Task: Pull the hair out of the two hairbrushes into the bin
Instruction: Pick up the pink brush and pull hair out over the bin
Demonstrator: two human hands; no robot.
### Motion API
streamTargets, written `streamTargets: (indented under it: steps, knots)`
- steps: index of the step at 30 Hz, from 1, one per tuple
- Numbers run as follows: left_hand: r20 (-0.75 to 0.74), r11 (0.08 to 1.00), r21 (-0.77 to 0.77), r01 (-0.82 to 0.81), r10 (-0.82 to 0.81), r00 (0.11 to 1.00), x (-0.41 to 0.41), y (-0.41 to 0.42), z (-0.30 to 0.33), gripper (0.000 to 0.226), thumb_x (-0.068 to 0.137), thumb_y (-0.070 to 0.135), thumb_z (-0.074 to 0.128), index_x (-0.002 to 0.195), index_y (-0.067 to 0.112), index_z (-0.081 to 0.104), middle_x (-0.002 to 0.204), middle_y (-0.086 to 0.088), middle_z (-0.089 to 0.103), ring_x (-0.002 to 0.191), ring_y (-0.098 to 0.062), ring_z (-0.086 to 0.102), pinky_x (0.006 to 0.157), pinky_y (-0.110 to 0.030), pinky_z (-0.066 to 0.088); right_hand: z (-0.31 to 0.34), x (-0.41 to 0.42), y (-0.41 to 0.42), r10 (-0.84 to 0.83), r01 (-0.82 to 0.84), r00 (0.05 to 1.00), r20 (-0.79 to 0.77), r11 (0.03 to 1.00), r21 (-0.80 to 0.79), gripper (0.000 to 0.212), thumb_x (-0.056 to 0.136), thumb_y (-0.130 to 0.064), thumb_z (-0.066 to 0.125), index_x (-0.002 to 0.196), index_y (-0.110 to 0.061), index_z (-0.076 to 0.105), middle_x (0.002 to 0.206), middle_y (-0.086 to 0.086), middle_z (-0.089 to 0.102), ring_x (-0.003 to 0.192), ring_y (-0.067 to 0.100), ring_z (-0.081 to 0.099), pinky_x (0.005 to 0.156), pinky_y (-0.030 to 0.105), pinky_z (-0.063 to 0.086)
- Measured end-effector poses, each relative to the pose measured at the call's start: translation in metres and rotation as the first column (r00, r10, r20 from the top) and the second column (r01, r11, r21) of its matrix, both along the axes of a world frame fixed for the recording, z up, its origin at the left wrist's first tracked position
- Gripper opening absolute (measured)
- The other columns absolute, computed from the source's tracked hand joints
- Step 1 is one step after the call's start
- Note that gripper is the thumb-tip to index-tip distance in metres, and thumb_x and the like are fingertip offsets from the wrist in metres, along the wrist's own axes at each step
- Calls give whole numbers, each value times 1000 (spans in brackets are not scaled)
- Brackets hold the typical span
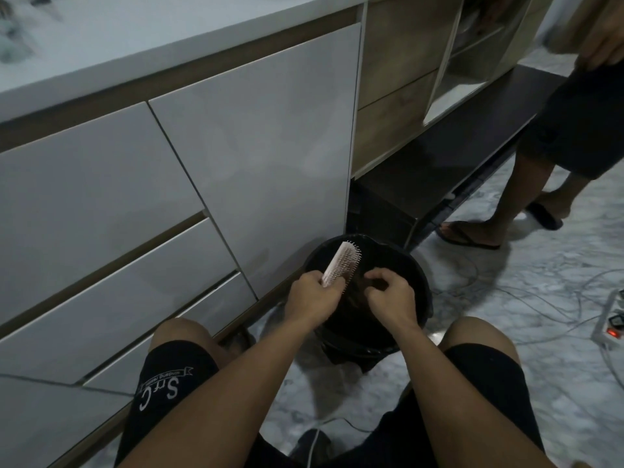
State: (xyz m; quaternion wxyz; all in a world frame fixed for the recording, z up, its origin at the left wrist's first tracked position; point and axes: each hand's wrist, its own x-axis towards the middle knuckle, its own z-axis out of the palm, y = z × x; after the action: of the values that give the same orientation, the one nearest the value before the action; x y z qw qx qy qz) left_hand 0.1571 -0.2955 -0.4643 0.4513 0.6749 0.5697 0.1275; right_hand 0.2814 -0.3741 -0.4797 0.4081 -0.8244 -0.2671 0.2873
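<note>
Here the person crouches over a black bin (pixel 418 282) that stands on the marble floor (pixel 506 332) just beside the white cabinet (pixel 236 146), knees spread to either side so that both forearms reach down between them. The left hand (pixel 312 293) is closed around the handle end of a pale pink hairbrush (pixel 341 263), holding it tilted with the head up and away and the bristles facing right, toward the other hand; held that way, directly above the bin's mouth, anything that comes loose should fall straight in. The right hand (pixel 388 288) sits close beside the brush with its fingers curled together in a pinch over a dark clump of hair (pixel 356 285) near the lower bristles. It looks like it is gripping strands, though the hair blends into the dark interior of the bin, so where the clump ends cannot be told. The two hands are near each other but not touching, each doing its own job: one steadies, one plucks. Only this one brush is in view; the second brush does not show. A second person's legs (pixel 526 197) stand off to the right near the low dark shelf (pixel 456 157), well apart from the work, and a power strip (pixel 613 327) with cables lies on the floor at far right.
</note>
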Motion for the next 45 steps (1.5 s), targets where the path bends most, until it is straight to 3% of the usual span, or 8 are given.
streamTargets:
  steps: [7,13,18,24,28,33,39,45]
  knots:
    - [26,997,-71,29,-27,999,4,-4,7,24,86,37,55,80,15,61,76,-8,65,57,-24,63,47,-30,50,8,-4,3,35,52,904,-427,980,191,45,80,8,59,119,-14,59,106,5,70,99,16,65,80,26,51]
    - [81,992,-122,32,-22,997,1,-4,11,24,91,27,44,81,12,61,80,-12,65,53,-23,58,44,-26,41,7,-5,0,87,-35,947,-309,985,171,39,81,-1,74,113,-16,58,85,1,69,80,5,64,66,14,45]
    - [94,992,-126,-24,36,995,-3,1,10,24,93,23,43,91,9,62,89,-14,63,61,-24,56,43,-25,39,-1,2,1,-69,91,983,-172,988,122,11,86,-6,70,92,-15,72,88,-5,69,86,5,62,84,24,48]
    - [82,991,-133,6,5,997,-3,-1,10,18,91,19,43,85,11,59,96,-19,66,65,-25,57,42,-23,39,7,1,1,-53,119,953,-298,971,208,20,87,-7,67,105,-16,69,96,-3,69,89,4,60,70,17,44]
    - [83,990,-134,48,-37,996,-1,-3,8,20,90,15,45,72,14,55,79,-14,61,61,-27,56,43,-26,41,4,-3,0,10,65,963,-270,961,268,27,85,-17,73,111,-20,68,99,-5,69,92,4,63,74,17,48]
    - [82,986,-143,91,-80,993,-3,-5,4,25,93,18,46,95,6,67,93,-21,67,65,-25,57,42,-23,41,-1,-1,1,-4,43,986,-168,972,231,19,84,-11,74,103,-11,76,94,-2,75,92,4,67,81,17,51]
    - [57,994,-107,8,-2,998,-5,-2,-4,28,93,20,45,99,3,67,104,-27,69,88,-44,68,68,-43,57,-1,2,3,-11,36,987,-159,987,157,9,89,-9,67,93,-13,74,88,-2,72,85,3,62,69,13,41]
    - [64,993,-119,25,-17,998,-7,2,0,19,95,16,43,89,9,59,109,-27,67,67,-26,59,41,-22,42,-2,3,3,-84,100,990,-114,984,145,11,90,-10,66,91,-20,68,91,-5,69,87,6,61,83,23,47]
